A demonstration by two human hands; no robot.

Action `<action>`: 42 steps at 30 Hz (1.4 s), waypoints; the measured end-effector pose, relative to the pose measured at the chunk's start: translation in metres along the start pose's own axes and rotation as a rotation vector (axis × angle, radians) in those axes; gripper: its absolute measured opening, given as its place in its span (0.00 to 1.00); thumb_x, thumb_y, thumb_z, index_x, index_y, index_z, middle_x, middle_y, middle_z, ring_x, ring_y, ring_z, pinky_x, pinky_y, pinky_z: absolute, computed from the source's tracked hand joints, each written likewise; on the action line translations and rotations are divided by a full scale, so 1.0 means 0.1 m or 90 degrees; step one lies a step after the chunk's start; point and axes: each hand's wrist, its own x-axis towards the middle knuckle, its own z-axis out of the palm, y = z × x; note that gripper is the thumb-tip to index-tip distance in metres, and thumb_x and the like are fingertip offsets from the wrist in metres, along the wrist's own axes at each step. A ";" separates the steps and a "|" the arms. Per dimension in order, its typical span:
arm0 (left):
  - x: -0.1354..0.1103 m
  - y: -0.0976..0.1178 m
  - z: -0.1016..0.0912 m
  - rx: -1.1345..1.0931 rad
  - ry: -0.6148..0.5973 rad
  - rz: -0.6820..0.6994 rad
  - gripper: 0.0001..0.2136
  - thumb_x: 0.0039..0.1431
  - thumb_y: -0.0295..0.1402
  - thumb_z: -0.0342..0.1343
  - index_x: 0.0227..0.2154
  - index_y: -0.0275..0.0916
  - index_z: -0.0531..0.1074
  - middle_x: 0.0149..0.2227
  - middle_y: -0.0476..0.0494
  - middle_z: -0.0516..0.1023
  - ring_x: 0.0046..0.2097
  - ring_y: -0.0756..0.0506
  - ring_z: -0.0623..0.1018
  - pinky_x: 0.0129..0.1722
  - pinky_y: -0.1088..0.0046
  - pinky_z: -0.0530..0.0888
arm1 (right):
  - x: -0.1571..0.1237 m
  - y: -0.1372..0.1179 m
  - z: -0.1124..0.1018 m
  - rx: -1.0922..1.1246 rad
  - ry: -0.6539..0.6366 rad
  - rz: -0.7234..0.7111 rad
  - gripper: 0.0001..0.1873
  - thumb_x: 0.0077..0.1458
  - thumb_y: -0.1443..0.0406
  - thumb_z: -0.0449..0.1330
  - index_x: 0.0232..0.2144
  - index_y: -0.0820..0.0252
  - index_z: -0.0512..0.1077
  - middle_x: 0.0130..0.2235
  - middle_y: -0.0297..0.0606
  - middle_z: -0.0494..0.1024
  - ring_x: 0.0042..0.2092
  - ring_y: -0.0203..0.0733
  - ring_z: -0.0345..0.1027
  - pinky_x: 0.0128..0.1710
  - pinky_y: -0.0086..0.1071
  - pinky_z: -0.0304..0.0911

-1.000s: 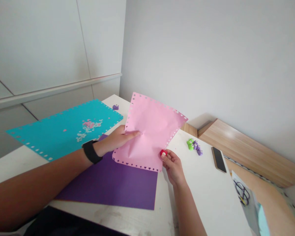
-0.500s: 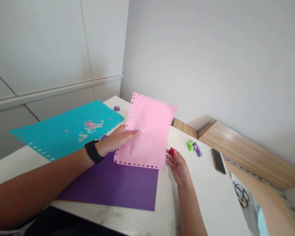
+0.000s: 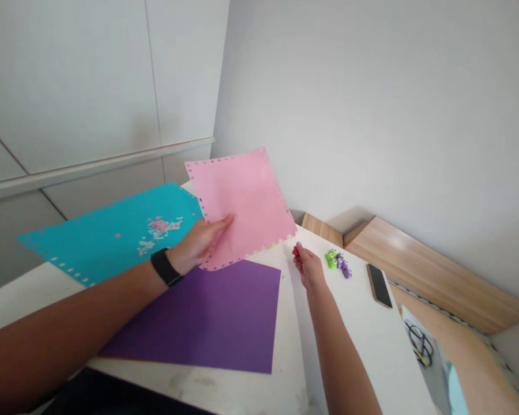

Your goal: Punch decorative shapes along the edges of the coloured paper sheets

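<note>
A pink sheet of paper (image 3: 246, 199) with small shapes punched along its edges is raised over the table. My left hand (image 3: 201, 239) grips its left side, thumb on top and fingers partly hidden beneath. Just off the sheet's lower right corner, my right hand (image 3: 308, 268) is closed around a small red craft punch (image 3: 296, 252), mostly covered by the fingers. Below the pink sheet lies purple paper (image 3: 207, 328). A turquoise sheet (image 3: 104, 236) with punched edges lies at left, bearing a pile of pink and white paper bits (image 3: 158, 227).
Green craft punches (image 3: 331, 259) and purple craft punches (image 3: 344, 268) stand together on the white table (image 3: 350, 334), right of my right hand. A phone (image 3: 379, 285) lies near the table's right edge. Beyond it are a wooden shelf (image 3: 424, 265) and a coiled cable (image 3: 420, 344).
The pink sheet has turned counterclockwise and moved up and left in my left hand. My right hand has closed more around the red punch and risen slightly. A corner punch is now hidden.
</note>
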 end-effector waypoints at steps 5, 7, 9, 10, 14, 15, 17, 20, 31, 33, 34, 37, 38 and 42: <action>0.19 -0.01 -0.09 -0.120 0.019 -0.026 0.17 0.57 0.29 0.67 0.50 0.38 0.77 0.47 0.40 0.84 0.47 0.43 0.83 0.45 0.73 0.82 | 0.31 0.10 0.55 0.022 -0.008 -0.040 0.18 0.39 0.56 0.77 0.27 0.60 0.77 0.28 0.36 0.79 0.30 0.41 0.74 0.30 0.34 0.73; 0.21 0.00 -0.11 -0.134 0.011 -0.036 0.17 0.58 0.29 0.66 0.50 0.39 0.77 0.48 0.41 0.84 0.48 0.43 0.83 0.45 0.73 0.82 | 0.39 0.16 0.73 0.025 -0.008 -0.050 0.17 0.38 0.58 0.77 0.28 0.60 0.76 0.30 0.38 0.80 0.33 0.44 0.77 0.35 0.37 0.76; 0.20 0.01 -0.12 -0.128 0.008 -0.053 0.16 0.58 0.29 0.66 0.50 0.38 0.78 0.47 0.40 0.84 0.46 0.43 0.84 0.44 0.73 0.82 | 0.46 0.20 0.84 0.014 -0.002 -0.061 0.17 0.38 0.60 0.76 0.29 0.60 0.75 0.31 0.39 0.80 0.35 0.45 0.78 0.37 0.37 0.76; 0.19 0.01 -0.12 -0.121 0.007 -0.062 0.16 0.58 0.30 0.66 0.49 0.36 0.78 0.46 0.39 0.84 0.45 0.42 0.84 0.43 0.72 0.83 | 0.49 0.22 0.87 0.003 0.004 -0.067 0.17 0.38 0.61 0.76 0.29 0.59 0.75 0.31 0.39 0.80 0.35 0.45 0.78 0.37 0.37 0.76; 0.16 0.03 -0.09 -0.105 0.007 -0.042 0.16 0.57 0.30 0.67 0.48 0.35 0.78 0.48 0.37 0.83 0.46 0.41 0.84 0.43 0.70 0.83 | 0.61 0.26 0.85 -0.082 0.031 -0.103 0.17 0.40 0.60 0.73 0.32 0.58 0.75 0.33 0.39 0.81 0.35 0.45 0.77 0.36 0.38 0.74; 0.16 0.03 -0.09 -0.102 0.003 -0.030 0.16 0.57 0.30 0.67 0.48 0.36 0.78 0.49 0.38 0.83 0.47 0.41 0.84 0.44 0.70 0.82 | 0.63 0.26 0.82 -0.114 0.034 -0.115 0.16 0.41 0.59 0.73 0.32 0.58 0.75 0.33 0.39 0.81 0.34 0.45 0.76 0.35 0.38 0.73; 0.16 0.02 -0.10 -0.088 0.001 -0.023 0.16 0.56 0.31 0.68 0.48 0.36 0.79 0.49 0.38 0.83 0.47 0.41 0.84 0.43 0.71 0.82 | 0.65 0.26 0.76 -0.188 0.035 -0.145 0.16 0.41 0.59 0.72 0.33 0.58 0.77 0.34 0.38 0.81 0.34 0.44 0.74 0.36 0.38 0.71; 0.18 -0.01 -0.13 -0.050 0.015 -0.044 0.16 0.55 0.33 0.69 0.46 0.33 0.79 0.46 0.36 0.84 0.44 0.40 0.84 0.40 0.71 0.83 | 0.62 0.25 0.72 -0.297 0.026 -0.196 0.14 0.39 0.60 0.71 0.32 0.56 0.78 0.35 0.36 0.82 0.36 0.45 0.72 0.39 0.37 0.67; -0.07 0.04 0.02 0.085 -0.052 -0.020 0.20 0.51 0.42 0.71 0.42 0.34 0.80 0.39 0.37 0.86 0.39 0.37 0.84 0.38 0.64 0.82 | 0.46 -0.14 0.09 -0.554 0.171 -0.279 0.22 0.56 0.53 0.56 0.45 0.62 0.77 0.44 0.45 0.83 0.43 0.50 0.74 0.44 0.36 0.65; -0.09 0.01 0.02 0.122 -0.081 -0.012 0.21 0.52 0.45 0.69 0.43 0.35 0.79 0.41 0.36 0.85 0.42 0.36 0.84 0.42 0.62 0.82 | 0.41 -0.25 -0.26 -0.614 0.257 -0.255 0.22 0.57 0.54 0.55 0.45 0.63 0.76 0.43 0.48 0.82 0.46 0.53 0.74 0.48 0.39 0.63; -0.09 -0.01 0.01 0.144 -0.094 0.004 0.22 0.52 0.46 0.69 0.44 0.35 0.79 0.43 0.35 0.85 0.44 0.36 0.84 0.44 0.61 0.81 | 0.38 -0.28 -0.43 -0.647 0.295 -0.236 0.21 0.56 0.55 0.57 0.45 0.63 0.76 0.43 0.49 0.81 0.47 0.55 0.73 0.49 0.41 0.63; -0.09 -0.07 -0.03 0.239 -0.111 0.072 0.25 0.53 0.49 0.67 0.47 0.34 0.79 0.48 0.34 0.83 0.51 0.34 0.81 0.52 0.59 0.77 | 0.24 -0.29 -0.87 -0.736 0.376 -0.180 0.19 0.55 0.57 0.59 0.46 0.62 0.74 0.46 0.54 0.79 0.50 0.59 0.72 0.50 0.44 0.62; -0.09 -0.08 -0.04 0.277 -0.111 0.094 0.25 0.54 0.49 0.66 0.47 0.34 0.79 0.49 0.35 0.83 0.52 0.34 0.81 0.53 0.59 0.77 | 0.20 -0.27 -0.97 -0.761 0.390 -0.166 0.19 0.56 0.58 0.58 0.47 0.61 0.74 0.48 0.55 0.78 0.51 0.59 0.71 0.50 0.45 0.61; -0.10 -0.12 -0.07 0.382 -0.141 0.132 0.24 0.57 0.51 0.62 0.46 0.35 0.79 0.48 0.35 0.83 0.48 0.33 0.82 0.49 0.58 0.78 | 0.12 -0.12 -1.17 -0.823 0.380 -0.142 0.20 0.57 0.59 0.58 0.51 0.60 0.71 0.51 0.55 0.76 0.53 0.59 0.70 0.51 0.45 0.61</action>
